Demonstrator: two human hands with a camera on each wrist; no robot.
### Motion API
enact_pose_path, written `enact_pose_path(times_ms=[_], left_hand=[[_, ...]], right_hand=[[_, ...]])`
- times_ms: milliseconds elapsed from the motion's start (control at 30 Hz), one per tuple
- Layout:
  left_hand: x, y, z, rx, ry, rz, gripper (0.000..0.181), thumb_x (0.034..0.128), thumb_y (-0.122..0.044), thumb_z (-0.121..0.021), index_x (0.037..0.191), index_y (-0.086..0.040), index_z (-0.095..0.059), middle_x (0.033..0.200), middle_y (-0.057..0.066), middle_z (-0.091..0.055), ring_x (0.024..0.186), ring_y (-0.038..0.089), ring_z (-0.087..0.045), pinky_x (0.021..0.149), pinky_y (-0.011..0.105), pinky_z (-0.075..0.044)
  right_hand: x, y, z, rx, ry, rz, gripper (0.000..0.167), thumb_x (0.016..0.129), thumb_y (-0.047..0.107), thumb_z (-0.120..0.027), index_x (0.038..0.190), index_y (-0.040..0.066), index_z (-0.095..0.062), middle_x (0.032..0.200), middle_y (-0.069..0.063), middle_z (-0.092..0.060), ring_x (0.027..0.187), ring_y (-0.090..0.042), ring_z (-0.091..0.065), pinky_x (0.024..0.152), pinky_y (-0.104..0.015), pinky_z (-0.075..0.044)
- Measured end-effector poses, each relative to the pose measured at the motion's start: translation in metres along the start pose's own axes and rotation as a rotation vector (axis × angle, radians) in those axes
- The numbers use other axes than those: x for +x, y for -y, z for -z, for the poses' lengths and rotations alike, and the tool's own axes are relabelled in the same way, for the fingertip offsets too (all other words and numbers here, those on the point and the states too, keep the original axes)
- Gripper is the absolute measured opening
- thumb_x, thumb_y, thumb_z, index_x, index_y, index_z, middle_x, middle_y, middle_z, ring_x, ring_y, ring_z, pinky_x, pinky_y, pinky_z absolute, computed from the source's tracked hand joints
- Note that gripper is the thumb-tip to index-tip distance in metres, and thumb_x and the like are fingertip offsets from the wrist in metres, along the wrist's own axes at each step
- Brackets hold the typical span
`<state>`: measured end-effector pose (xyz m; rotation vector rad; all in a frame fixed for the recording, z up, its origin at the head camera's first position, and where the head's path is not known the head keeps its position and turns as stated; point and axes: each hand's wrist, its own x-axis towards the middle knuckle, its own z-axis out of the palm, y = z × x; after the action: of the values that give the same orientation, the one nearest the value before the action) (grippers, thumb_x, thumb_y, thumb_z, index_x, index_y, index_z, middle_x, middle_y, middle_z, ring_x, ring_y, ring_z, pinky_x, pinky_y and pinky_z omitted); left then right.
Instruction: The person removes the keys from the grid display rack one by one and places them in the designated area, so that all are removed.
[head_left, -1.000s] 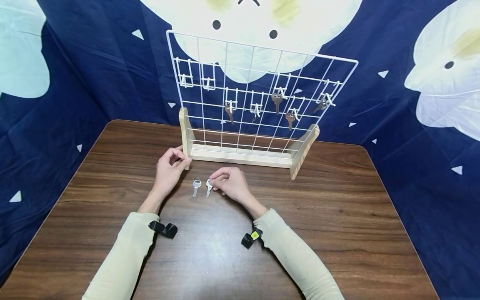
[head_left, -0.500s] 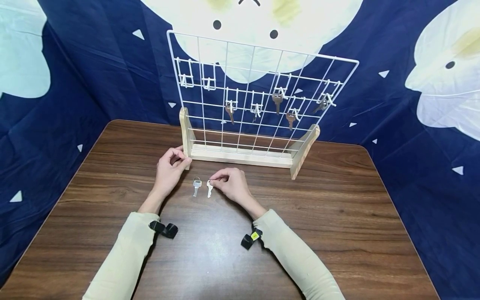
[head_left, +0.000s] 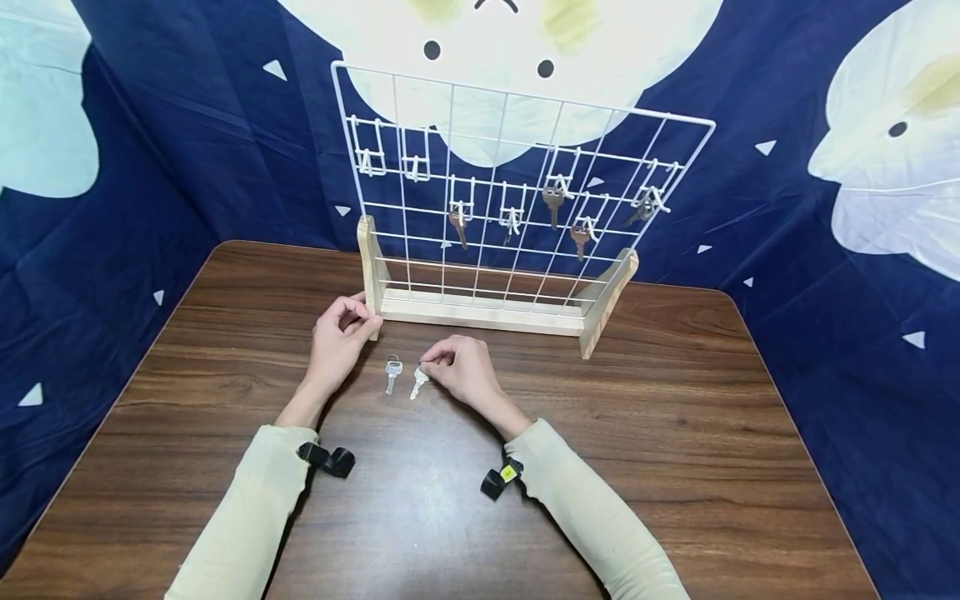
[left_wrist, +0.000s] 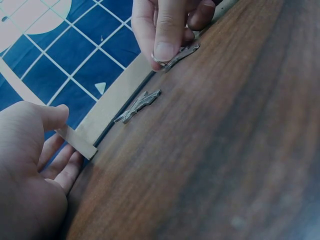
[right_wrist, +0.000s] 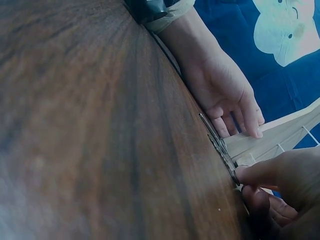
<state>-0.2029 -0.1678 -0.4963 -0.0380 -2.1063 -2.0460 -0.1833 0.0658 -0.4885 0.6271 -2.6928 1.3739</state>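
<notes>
Right hand (head_left: 467,372) pinches key (head_left: 418,382) at head; left hand (head_left: 335,346) grips wooden rack leg (head_left: 371,260).

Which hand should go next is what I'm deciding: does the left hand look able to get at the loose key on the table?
Probably yes: nothing shows between the left hand and the loose key nearby, though that hand grips a wooden leg and would likely have to let go.
</notes>
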Motion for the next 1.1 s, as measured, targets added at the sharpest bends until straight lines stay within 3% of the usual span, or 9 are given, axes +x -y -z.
enact_pose_path(times_ms=[367, 700, 1100], left_hand=[[-0.0003, -0.001, 0.0008, 0.013, -0.004, 0.004, 0.018, 0.1027, 0.008, -0.072, 0.105, 0.011, -0.054, 0.158, 0.028, -0.057, 0.128, 0.009, -0.062, 0.107, 0.014, -0.054], [0.0005, 0.001, 0.0007, 0.005, -0.006, -0.004, 0.019, 0.1021, 0.01, -0.072, 0.107, 0.014, -0.054, 0.158, 0.026, -0.058, 0.126, 0.007, -0.062, 0.103, 0.012, -0.054], [0.0015, 0.0014, 0.0012, 0.022, -0.003, 0.005, 0.018, 0.1028, 0.006, -0.073, 0.106, 0.01, -0.056, 0.157, 0.024, -0.059, 0.125, 0.006, -0.062, 0.108, 0.016, -0.054]], right_hand=[[-0.0001, -0.0007, -0.001, -0.068, -0.011, 0.011, 0.007, 0.09, 0.01, -0.094, 0.089, 0.011, -0.086, 0.082, 0.0, -0.075, 0.065, 0.002, -0.057, 0.061, -0.015, -0.051], [0.0014, -0.003, -0.0017, -0.012, -0.046, -0.032, 0.013, 0.087, 0.011, -0.097, 0.085, 0.008, -0.084, 0.077, 0.0, -0.077, 0.062, 0.004, -0.056, 0.059, -0.013, -0.052], [0.002, -0.0023, -0.0001, -0.007, -0.008, -0.059, 0.006, 0.092, 0.007, -0.091, 0.091, 0.008, -0.085, 0.079, 0.0, -0.078, 0.064, 0.003, -0.057, 0.061, -0.014, -0.053]])
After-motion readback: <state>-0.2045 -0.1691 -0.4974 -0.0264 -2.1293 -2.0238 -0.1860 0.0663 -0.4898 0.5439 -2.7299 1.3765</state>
